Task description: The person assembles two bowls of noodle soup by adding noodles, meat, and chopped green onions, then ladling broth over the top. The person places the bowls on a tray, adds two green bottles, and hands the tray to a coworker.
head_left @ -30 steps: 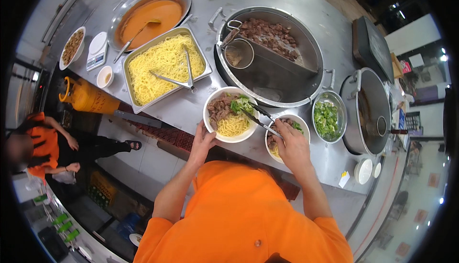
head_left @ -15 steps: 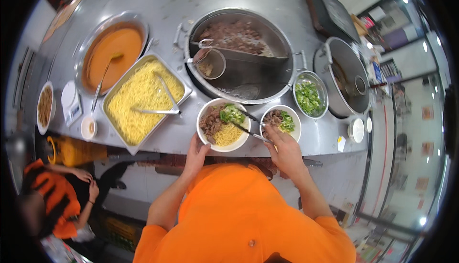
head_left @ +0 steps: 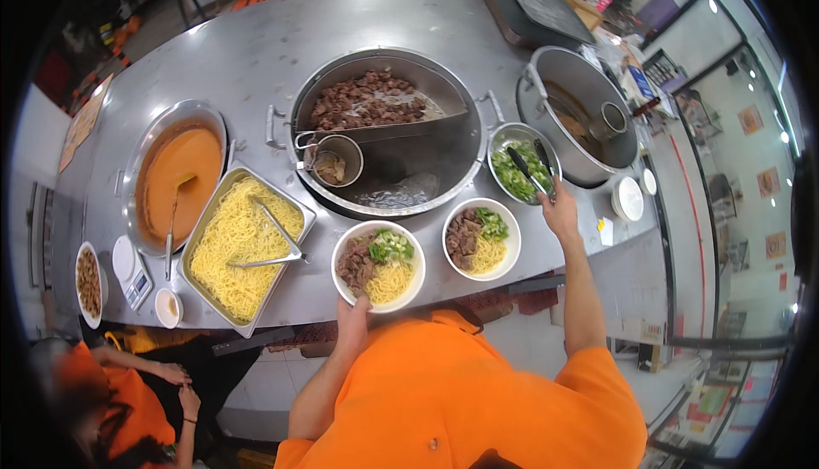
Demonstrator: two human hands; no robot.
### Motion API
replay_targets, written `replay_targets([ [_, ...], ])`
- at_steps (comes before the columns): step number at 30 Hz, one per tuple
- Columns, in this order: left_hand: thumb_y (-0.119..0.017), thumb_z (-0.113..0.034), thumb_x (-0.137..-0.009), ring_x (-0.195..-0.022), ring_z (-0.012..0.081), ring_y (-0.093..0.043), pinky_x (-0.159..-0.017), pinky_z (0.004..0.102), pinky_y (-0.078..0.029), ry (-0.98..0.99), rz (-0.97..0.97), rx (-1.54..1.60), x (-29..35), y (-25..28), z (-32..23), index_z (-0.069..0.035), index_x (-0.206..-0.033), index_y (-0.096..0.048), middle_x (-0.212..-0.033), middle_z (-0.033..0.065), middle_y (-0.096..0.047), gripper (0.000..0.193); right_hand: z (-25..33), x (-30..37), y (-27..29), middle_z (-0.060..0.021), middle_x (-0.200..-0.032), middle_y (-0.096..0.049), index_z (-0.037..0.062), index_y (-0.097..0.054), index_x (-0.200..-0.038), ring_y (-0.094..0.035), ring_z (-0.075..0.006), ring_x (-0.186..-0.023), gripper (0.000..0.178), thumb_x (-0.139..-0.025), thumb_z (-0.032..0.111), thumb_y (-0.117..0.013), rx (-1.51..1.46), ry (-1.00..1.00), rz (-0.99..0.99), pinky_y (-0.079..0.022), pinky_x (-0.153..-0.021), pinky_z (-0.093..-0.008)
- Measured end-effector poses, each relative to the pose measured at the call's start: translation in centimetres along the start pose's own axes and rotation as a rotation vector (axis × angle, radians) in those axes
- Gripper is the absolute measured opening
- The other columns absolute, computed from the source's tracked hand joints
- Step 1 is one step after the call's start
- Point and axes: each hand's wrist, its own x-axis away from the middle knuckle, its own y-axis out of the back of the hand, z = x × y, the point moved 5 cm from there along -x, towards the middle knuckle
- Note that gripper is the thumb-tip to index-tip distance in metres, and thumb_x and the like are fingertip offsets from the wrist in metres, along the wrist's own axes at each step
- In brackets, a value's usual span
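Note:
My left hand [head_left: 352, 322] grips the near rim of a white noodle bowl [head_left: 410, 285], which stands at the table's front edge. Yellow noodles, chopped brown meat and sliced green onion fill it in separate heaps. My right hand [head_left: 560, 210] is closed round black-and-silver tongs [head_left: 534, 180]. Their tips rest in a metal bowl of chopped green onion [head_left: 510, 178]. Between my two hands stands a second white bowl [head_left: 514, 257] with noodles, meat and green onion.
Behind the bowls is a divided pot [head_left: 291, 124] with meat and a strainer cup [head_left: 354, 162]. A noodle tray [head_left: 308, 215], an orange sauce basin [head_left: 218, 119] and a scale [head_left: 135, 274] lie left. A deep pot [head_left: 534, 98] and stacked bowls [head_left: 629, 199] stand right. A person [head_left: 141, 396] is at lower left.
The tongs in my right hand have gone from the left noodle bowl, right and away from me, into the green onion bowl. My left hand still holds the same bowl. The view has shifted.

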Motion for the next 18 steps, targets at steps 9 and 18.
replay_targets([
  [9, -0.052, 0.001, -0.078, -0.128, 0.0279, -0.055, -0.108, 0.0403, -0.048, 0.033, -0.144, 0.223, 4.4, 1.4, 2.2, 0.005, -0.150, -0.038, -0.138, 0.0148, -0.052, 0.073, -0.5, -4.0, -3.1, -0.0310, -0.144, -0.058, -0.0022, -0.045, -0.155, -0.056, -0.0447, -0.133, 0.092, -0.083, 0.039, -0.086, 0.134, -0.041, 0.284, -0.045, -0.111, -0.0559],
  [18, -0.054, -0.015, -0.081, -0.142, 0.0329, -0.049, -0.119, 0.0476, -0.042, -0.147, -0.137, 0.339, 6.0, -3.1, -0.7, 0.001, -0.158, -0.031, -0.153, 0.0162, -0.048, 0.082, 14.7, -5.6, -0.3, -0.0263, -0.125, -0.065, -0.0018, -0.068, -0.122, -0.066, -0.0442, -0.110, 0.043, -0.097, 0.033, -0.072, -0.222, 0.283, 0.185, -0.053, -0.095, -0.0520],
])
